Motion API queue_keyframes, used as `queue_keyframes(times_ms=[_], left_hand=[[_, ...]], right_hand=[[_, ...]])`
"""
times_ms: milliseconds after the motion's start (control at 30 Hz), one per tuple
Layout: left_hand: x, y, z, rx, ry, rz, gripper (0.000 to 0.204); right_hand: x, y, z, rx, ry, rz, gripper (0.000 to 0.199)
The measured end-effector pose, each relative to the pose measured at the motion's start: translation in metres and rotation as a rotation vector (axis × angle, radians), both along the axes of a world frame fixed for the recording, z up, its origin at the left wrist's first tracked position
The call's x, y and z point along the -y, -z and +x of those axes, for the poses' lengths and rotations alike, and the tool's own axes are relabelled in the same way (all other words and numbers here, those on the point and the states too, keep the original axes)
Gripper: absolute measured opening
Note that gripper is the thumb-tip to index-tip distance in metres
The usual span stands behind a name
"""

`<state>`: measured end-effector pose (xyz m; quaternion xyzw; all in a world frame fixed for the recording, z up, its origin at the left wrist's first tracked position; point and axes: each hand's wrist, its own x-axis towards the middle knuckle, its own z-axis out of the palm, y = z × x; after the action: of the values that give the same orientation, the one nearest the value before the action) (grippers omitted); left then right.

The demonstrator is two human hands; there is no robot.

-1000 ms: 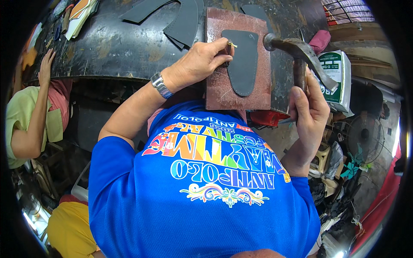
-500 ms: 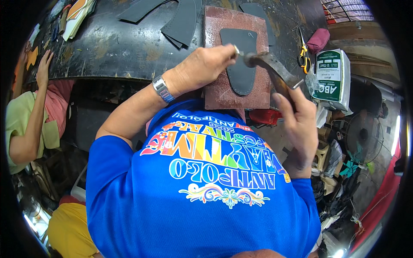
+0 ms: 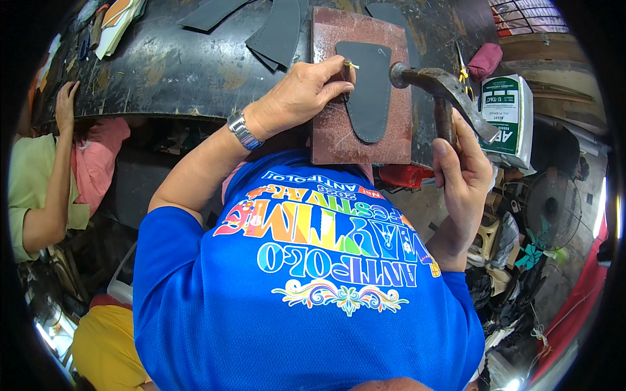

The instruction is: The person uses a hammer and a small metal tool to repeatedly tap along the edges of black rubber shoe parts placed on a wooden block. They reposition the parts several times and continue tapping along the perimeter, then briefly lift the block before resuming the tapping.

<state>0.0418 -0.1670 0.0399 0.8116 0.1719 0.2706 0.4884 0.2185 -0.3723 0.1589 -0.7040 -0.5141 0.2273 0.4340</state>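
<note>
My left hand (image 3: 293, 98) pinches a small metal punch (image 3: 347, 64) between thumb and fingers, at the left edge of a black leather-like piece (image 3: 370, 94). That piece tapers to a rounded end towards me, and tiny marks run along its edge. It lies flat on a worn reddish-brown board (image 3: 328, 140). In my right hand (image 3: 464, 176) is a hammer (image 3: 447, 85), gripped by its handle. The hammer's round face is right of the black piece, apart from the punch. The punch's lower tip is mostly hidden by my fingers.
More black cut pieces (image 3: 277, 36) lie on the dark table (image 3: 189, 78). Yellow-handled scissors (image 3: 463, 73), a maroon pouch (image 3: 484, 62) and a green-and-white package (image 3: 505, 117) are to the right. Another person's hand (image 3: 65, 107) rests at the table's left edge.
The hammer has swung right, away from the punch, and my right hand has moved slightly right. My left hand and the punch have shifted left, to the piece's left edge.
</note>
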Motion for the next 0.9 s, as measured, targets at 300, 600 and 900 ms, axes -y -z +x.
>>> queue_keyframes(times_ms=[300,600,900], left_hand=[[0.013,-0.006,0.005,0.088,0.019,0.310,0.017],[0.006,-0.004,0.003,0.034,-0.034,-0.043,0.013],[0.008,-0.006,-0.001,0.028,0.042,0.022,0.014]], right_hand=[[-0.002,-0.022,-0.012,-0.251,-0.107,0.496,0.056],[-0.004,-0.008,-0.006,0.030,0.062,-0.151,0.038],[0.002,0.000,-0.006,-0.001,0.018,-0.004,0.044]])
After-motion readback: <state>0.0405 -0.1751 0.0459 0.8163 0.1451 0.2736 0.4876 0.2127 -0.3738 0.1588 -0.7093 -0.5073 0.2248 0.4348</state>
